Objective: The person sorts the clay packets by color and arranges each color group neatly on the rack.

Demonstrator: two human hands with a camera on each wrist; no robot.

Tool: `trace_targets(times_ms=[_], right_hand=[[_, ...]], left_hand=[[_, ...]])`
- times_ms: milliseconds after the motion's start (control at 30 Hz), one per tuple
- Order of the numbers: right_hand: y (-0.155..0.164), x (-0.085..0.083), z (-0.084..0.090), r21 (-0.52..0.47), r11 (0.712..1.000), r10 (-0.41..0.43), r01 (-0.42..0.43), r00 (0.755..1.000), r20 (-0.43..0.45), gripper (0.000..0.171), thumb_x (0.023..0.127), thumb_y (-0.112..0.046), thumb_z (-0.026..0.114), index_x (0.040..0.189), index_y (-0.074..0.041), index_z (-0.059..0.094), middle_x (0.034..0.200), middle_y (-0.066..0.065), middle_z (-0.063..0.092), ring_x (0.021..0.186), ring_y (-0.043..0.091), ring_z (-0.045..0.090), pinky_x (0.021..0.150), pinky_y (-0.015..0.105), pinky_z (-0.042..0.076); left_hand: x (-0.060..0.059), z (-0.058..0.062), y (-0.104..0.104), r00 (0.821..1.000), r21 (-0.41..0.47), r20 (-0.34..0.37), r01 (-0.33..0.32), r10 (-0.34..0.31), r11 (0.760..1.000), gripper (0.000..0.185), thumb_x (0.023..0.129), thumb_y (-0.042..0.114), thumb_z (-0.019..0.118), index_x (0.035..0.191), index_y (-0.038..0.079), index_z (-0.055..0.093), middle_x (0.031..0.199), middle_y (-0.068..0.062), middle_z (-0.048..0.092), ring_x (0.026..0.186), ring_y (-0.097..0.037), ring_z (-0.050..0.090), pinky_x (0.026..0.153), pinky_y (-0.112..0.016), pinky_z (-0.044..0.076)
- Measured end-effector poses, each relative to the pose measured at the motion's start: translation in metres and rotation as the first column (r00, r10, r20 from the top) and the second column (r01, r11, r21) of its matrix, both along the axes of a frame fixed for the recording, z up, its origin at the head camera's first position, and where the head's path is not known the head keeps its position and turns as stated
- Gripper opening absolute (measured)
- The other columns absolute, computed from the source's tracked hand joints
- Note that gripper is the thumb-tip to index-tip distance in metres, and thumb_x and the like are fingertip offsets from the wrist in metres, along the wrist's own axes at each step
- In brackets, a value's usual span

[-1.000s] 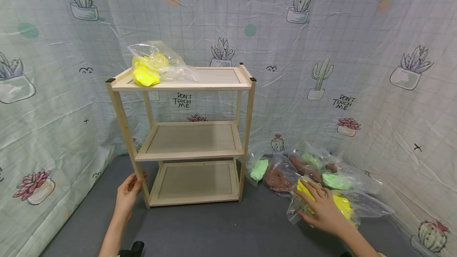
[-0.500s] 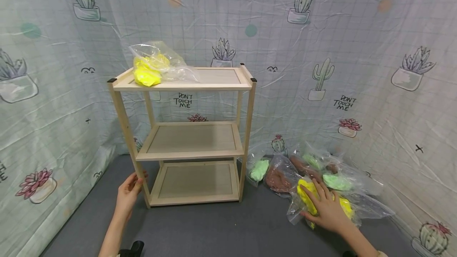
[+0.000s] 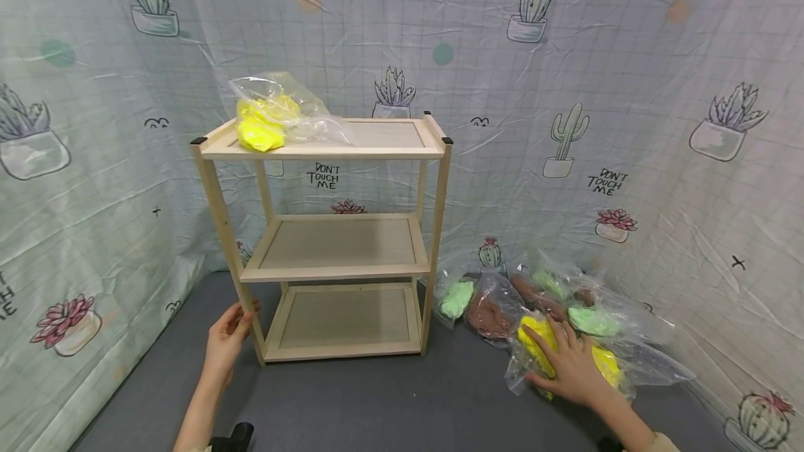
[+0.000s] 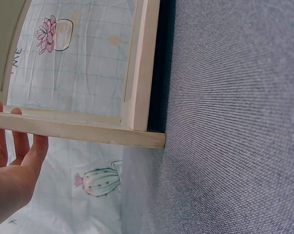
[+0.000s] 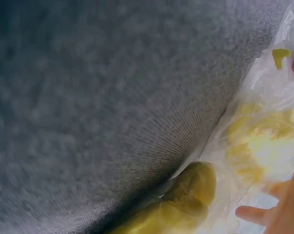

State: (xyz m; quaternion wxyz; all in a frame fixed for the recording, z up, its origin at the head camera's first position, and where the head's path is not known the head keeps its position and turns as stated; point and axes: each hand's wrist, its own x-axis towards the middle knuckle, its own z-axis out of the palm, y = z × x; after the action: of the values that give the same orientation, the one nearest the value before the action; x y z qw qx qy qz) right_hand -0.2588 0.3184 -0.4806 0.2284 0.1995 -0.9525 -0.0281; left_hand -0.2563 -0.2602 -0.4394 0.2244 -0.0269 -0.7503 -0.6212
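Observation:
A three-tier wooden shelf (image 3: 333,273) stands upright on the dark grey surface. Low on its front left post, my left hand (image 3: 225,342) holds the wood, with fingers round the post in the left wrist view (image 4: 20,170). Far to the right, my right hand (image 3: 568,367) lies with spread fingers over a clear plastic bag of yellow lumps (image 3: 534,342). Part of that bag is hidden beneath the palm. In the right wrist view, the fingers touch the bag's film beside the yellow lumps (image 5: 268,146). Another clear bag with yellow contents (image 3: 260,124) sits on the top tier's left half.
Behind the right hand lie several clear bags, among them one with brown contents (image 3: 488,316) and one with pale green contents (image 3: 456,298). A cactus-print cloth (image 3: 502,89) hangs at the back and both sides. Grey fabric (image 3: 389,403) covers the surface in front.
My right hand's fingers shift slightly over the yellow bag, which moves a little under them. The left hand keeps its place on the post. The head view drifts slightly.

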Motion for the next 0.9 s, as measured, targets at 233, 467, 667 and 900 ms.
trace_targets(times_ms=[233,467,667,900], right_hand=[[0.001,-0.006,-0.001,0.035,0.999,0.011,-0.011,1.0,-0.008,0.08,0.067,-0.063,0.064,0.134,-0.032,0.032,0.129,0.017,0.041,0.111,0.048,0.041,0.076,0.068,0.032],[0.0,-0.009,0.001,0.059,0.997,0.051,-0.048,0.998,-0.04,0.073,0.067,-0.046,0.071,0.131,-0.031,0.038,0.123,0.014,0.048,0.096,0.042,0.048,0.071,0.064,0.035],[-0.001,-0.01,0.002,0.06,0.996,0.074,-0.07,0.995,-0.063,0.069,0.067,-0.041,0.073,0.128,-0.031,0.043,0.12,0.013,0.051,0.086,0.036,0.049,0.067,0.06,0.036],[-0.002,-0.011,0.002,0.065,0.995,0.08,-0.074,0.993,-0.085,0.067,0.065,-0.044,0.074,0.125,-0.031,0.048,0.112,0.012,0.052,0.079,0.03,0.046,0.063,0.052,0.035]], left_hand=[[-0.001,0.0,-0.001,1.0,0.012,-0.01,0.011,-0.01,1.0,0.039,0.092,0.018,0.046,0.121,-0.009,0.044,0.094,0.031,0.056,0.09,0.015,0.052,0.071,-0.006,0.041],[-0.001,-0.001,-0.001,1.0,0.025,-0.009,0.023,-0.023,0.999,0.038,0.092,0.018,0.046,0.121,-0.006,0.045,0.095,0.03,0.057,0.09,0.013,0.053,0.071,-0.007,0.041],[-0.001,0.0,-0.001,1.0,0.024,-0.002,0.018,-0.018,1.0,0.039,0.092,0.018,0.046,0.122,-0.006,0.045,0.095,0.03,0.057,0.09,0.014,0.053,0.071,-0.007,0.041],[0.001,0.001,0.0,1.0,-0.008,0.016,-0.002,0.002,1.0,0.043,0.092,0.021,0.045,0.123,-0.009,0.042,0.094,0.033,0.054,0.089,0.016,0.051,0.071,-0.005,0.04]])
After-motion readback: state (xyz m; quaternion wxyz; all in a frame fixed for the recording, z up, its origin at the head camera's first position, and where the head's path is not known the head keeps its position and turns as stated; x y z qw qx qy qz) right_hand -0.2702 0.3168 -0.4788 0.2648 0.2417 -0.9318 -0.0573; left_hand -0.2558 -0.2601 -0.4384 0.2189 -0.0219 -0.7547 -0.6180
